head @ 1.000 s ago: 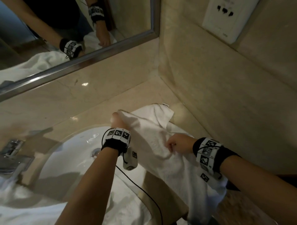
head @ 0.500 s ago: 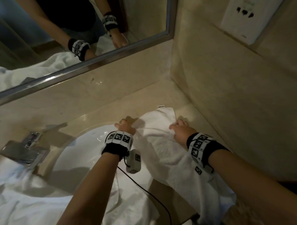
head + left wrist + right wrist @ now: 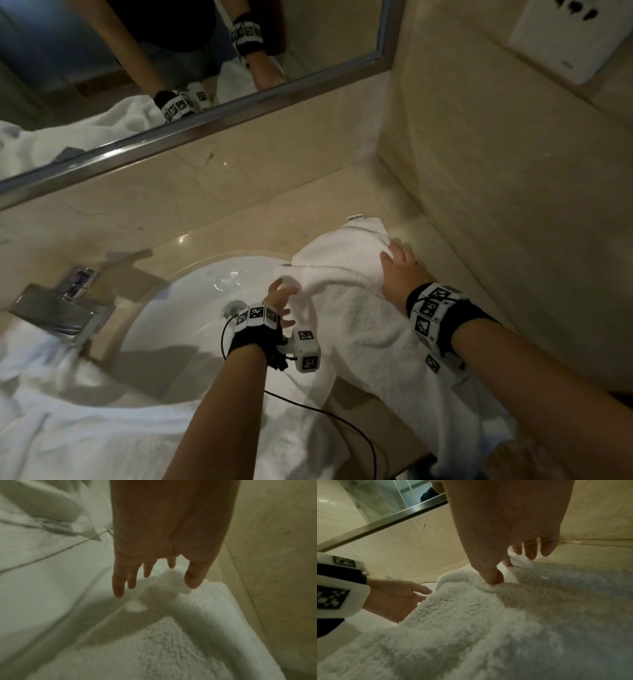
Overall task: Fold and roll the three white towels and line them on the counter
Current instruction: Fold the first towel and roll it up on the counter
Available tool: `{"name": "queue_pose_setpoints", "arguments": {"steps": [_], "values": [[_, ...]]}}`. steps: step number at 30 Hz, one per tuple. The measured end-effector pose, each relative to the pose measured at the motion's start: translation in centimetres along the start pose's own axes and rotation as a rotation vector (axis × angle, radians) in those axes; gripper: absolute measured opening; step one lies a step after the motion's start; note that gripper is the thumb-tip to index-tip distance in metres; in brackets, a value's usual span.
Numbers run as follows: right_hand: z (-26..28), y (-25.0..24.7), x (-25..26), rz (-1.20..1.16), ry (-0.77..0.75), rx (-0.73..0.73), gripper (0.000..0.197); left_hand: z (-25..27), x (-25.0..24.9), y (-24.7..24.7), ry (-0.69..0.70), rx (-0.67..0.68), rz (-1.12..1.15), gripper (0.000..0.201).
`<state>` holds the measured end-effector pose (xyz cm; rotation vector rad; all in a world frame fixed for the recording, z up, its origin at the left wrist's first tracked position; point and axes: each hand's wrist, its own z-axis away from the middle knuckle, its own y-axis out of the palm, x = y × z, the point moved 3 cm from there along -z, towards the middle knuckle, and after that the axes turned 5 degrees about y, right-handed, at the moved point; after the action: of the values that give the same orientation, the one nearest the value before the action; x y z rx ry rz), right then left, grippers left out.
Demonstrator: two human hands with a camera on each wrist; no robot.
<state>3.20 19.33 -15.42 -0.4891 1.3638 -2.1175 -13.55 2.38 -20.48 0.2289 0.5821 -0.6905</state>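
**Towel mid-fold by the sink**

Right hand point(image 3: 400, 274) pinching the far edge of the white towel point(image 3: 359, 308), thumb dug into the pile. Left hand point(image 3: 279, 298) loose, fingers straight, just beside the fold. Draped over counter point(image 3: 239, 226) and sink point(image 3: 178, 308) rim.

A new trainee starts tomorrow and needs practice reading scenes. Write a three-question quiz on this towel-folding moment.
1. True or false: the towel being folded overlaps the right edge of the sink.
2. What does the right hand do to the towel? A) pinches a fold B) hovers clear C) rests flat
3. Fill in: the towel's tag sits at its ___ end (near/far).
Key: 1 true; 2 A; 3 far.
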Motion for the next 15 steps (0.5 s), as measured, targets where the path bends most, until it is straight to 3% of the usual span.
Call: {"name": "queue_pose_setpoints", "arguments": {"steps": [3,6,11,15], "values": [[0.1,0.1,-0.1,-0.009,-0.012,-0.008,0.054,-0.7,0.5,-0.1,-0.103,0.000,0.118,0.070],[0.3,0.3,-0.3,-0.062,-0.017,0.033,0.052,-0.7,1.6,0.7,-0.247,0.099,0.198,0.085],[0.6,0.2,-0.2,-0.043,-0.022,0.033,0.053,-2.0,3.3,1.5,-0.144,0.039,0.136,0.056],[0.9,-0.6,0.7,0.059,-0.017,-0.046,0.048,-0.3,2.2,1.1,-0.005,0.020,0.367,0.035]]}}
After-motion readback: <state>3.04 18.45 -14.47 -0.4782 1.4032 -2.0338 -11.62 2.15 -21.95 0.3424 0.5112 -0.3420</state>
